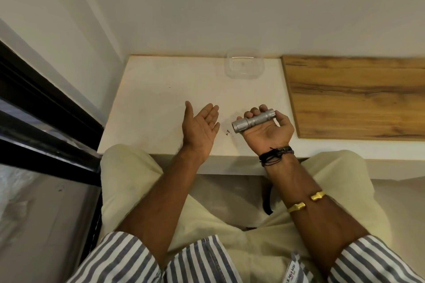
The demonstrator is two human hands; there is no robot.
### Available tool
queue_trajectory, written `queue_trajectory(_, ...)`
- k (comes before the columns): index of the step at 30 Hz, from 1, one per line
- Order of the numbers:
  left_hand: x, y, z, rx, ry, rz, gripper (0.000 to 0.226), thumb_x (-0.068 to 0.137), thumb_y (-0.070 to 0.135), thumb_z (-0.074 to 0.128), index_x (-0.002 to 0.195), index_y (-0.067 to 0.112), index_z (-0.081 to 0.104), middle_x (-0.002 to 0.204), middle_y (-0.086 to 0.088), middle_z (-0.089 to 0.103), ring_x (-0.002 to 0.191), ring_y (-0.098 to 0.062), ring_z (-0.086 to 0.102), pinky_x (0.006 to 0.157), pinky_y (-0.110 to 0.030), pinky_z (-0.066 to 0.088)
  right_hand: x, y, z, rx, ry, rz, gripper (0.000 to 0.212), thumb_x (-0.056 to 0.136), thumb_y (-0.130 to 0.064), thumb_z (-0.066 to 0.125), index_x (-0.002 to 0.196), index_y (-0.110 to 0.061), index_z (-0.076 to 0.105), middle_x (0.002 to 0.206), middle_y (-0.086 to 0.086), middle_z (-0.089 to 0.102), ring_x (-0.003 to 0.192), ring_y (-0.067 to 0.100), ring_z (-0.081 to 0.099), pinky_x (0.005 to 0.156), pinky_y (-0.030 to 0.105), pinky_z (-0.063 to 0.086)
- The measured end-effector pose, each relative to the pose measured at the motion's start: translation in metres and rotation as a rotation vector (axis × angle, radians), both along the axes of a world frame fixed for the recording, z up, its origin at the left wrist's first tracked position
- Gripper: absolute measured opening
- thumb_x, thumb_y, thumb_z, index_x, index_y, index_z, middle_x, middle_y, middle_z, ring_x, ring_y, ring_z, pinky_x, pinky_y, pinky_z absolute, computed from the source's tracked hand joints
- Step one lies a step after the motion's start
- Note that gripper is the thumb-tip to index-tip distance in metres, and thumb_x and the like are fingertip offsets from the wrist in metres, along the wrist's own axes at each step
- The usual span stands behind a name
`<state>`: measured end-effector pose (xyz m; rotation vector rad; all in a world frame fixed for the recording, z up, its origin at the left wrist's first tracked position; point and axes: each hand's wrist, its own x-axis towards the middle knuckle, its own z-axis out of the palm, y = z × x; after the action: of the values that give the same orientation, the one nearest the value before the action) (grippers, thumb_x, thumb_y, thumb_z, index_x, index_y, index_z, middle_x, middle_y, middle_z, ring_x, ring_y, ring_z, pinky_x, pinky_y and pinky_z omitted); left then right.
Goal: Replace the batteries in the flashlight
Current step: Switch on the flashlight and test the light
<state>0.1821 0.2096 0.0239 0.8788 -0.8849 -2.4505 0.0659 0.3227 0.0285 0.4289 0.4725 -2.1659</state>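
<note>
A short silver flashlight (253,120) lies across my right hand (269,132), palm up, with the fingers curled over its far side; its head points left. My left hand (201,127) is held palm up with straight fingers, holding nothing, a little to the left of the flashlight above the white tabletop (161,99). No batteries are in view.
A clear plastic container (245,65) stands at the back of the white table by the wall. A wooden board (358,96) covers the table's right part. Small dark specks (228,132) lie between my hands. A dark window frame (46,108) runs along the left.
</note>
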Motion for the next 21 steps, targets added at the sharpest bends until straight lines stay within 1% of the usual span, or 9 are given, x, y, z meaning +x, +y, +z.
queue_trajectory(3, 0.002, 0.000, 0.002, 0.046, 0.049, -0.010, 0.090, 0.092, 0.075, 0.018, 0.154, 0.010, 0.025, 0.161, -0.010, 0.027, 0.150, -0.025, 0.021, 0.124, -0.045, 0.012, 0.001, -0.002, 0.007, -0.071, -0.013, -0.039, 0.019, 0.073, -0.026, 0.047, 0.075, -0.010, 0.056, 0.072, 0.005, 0.051, 0.065, 0.025, 0.050, 0.089, 0.042, 0.041)
queue_trajectory(4, 0.002, -0.001, 0.002, 0.053, 0.060, -0.011, 0.092, 0.091, 0.076, 0.019, 0.154, 0.010, 0.024, 0.162, -0.010, 0.026, 0.150, -0.025, 0.020, 0.124, -0.044, 0.012, 0.001, -0.002, 0.009, -0.081, -0.016, -0.050, 0.018, 0.072, -0.025, 0.046, 0.073, -0.010, 0.055, 0.070, 0.005, 0.050, 0.064, 0.025, 0.049, 0.086, 0.041, 0.044)
queue_trajectory(6, 0.002, -0.002, 0.002, 0.051, 0.069, -0.010, 0.094, 0.089, 0.078, 0.018, 0.154, 0.011, 0.024, 0.162, -0.010, 0.024, 0.151, -0.026, 0.019, 0.124, -0.044, 0.012, 0.002, -0.002, 0.011, -0.087, -0.020, -0.064, 0.016, 0.071, -0.023, 0.043, 0.069, -0.011, 0.052, 0.067, 0.005, 0.048, 0.061, 0.025, 0.048, 0.077, 0.038, 0.049)
queue_trajectory(7, 0.002, -0.002, 0.002, 0.048, 0.069, -0.012, 0.095, 0.089, 0.079, 0.018, 0.154, 0.011, 0.024, 0.162, -0.010, 0.024, 0.151, -0.026, 0.019, 0.124, -0.043, 0.012, 0.002, -0.001, 0.013, -0.085, -0.015, -0.067, 0.015, 0.070, -0.022, 0.042, 0.067, -0.011, 0.051, 0.065, 0.005, 0.047, 0.059, 0.025, 0.048, 0.074, 0.036, 0.050)
queue_trajectory(8, 0.002, -0.002, 0.001, 0.044, 0.068, -0.015, 0.096, 0.088, 0.080, 0.018, 0.154, 0.011, 0.024, 0.162, -0.010, 0.024, 0.151, -0.026, 0.019, 0.123, -0.043, 0.013, 0.003, -0.001, 0.014, -0.083, -0.007, -0.067, 0.014, 0.069, -0.021, 0.042, 0.066, -0.011, 0.050, 0.064, 0.005, 0.047, 0.059, 0.024, 0.047, 0.074, 0.035, 0.048)
queue_trajectory(11, 0.001, -0.003, 0.001, 0.052, 0.073, -0.020, 0.098, 0.087, 0.082, 0.019, 0.155, 0.011, 0.021, 0.163, -0.010, 0.021, 0.151, -0.026, 0.016, 0.122, -0.042, 0.011, 0.005, 0.000, 0.015, -0.106, 0.017, -0.053, 0.015, 0.070, -0.023, 0.045, 0.069, -0.010, 0.052, 0.067, 0.005, 0.048, 0.062, 0.025, 0.049, 0.080, 0.036, 0.044)
queue_trajectory(14, 0.001, -0.004, 0.002, 0.057, 0.089, -0.028, 0.101, 0.085, 0.083, 0.021, 0.156, 0.012, 0.019, 0.164, -0.009, 0.018, 0.152, -0.025, 0.014, 0.121, -0.041, 0.009, 0.005, 0.001, 0.014, -0.132, 0.036, -0.036, 0.018, 0.071, -0.026, 0.048, 0.074, -0.009, 0.054, 0.072, 0.005, 0.050, 0.066, 0.026, 0.050, 0.080, 0.035, 0.046)
queue_trajectory(16, 0.002, -0.004, 0.002, 0.046, 0.089, -0.029, 0.101, 0.084, 0.084, 0.021, 0.156, 0.013, 0.020, 0.164, -0.009, 0.019, 0.152, -0.025, 0.014, 0.121, -0.042, 0.009, 0.006, 0.002, 0.014, -0.132, 0.043, -0.028, 0.019, 0.072, -0.027, 0.049, 0.074, -0.009, 0.054, 0.073, 0.005, 0.050, 0.068, 0.026, 0.050, 0.083, 0.036, 0.044)
queue_trajectory(21, 0.002, -0.006, 0.003, 0.051, 0.106, -0.027, 0.100, 0.085, 0.084, 0.020, 0.155, 0.012, 0.021, 0.164, -0.009, 0.020, 0.152, -0.025, 0.015, 0.123, -0.042, 0.008, 0.005, 0.004, 0.014, -0.113, 0.044, -0.035, 0.018, 0.071, -0.027, 0.049, 0.073, -0.010, 0.053, 0.071, 0.004, 0.049, 0.066, 0.025, 0.050, 0.085, 0.037, 0.042)
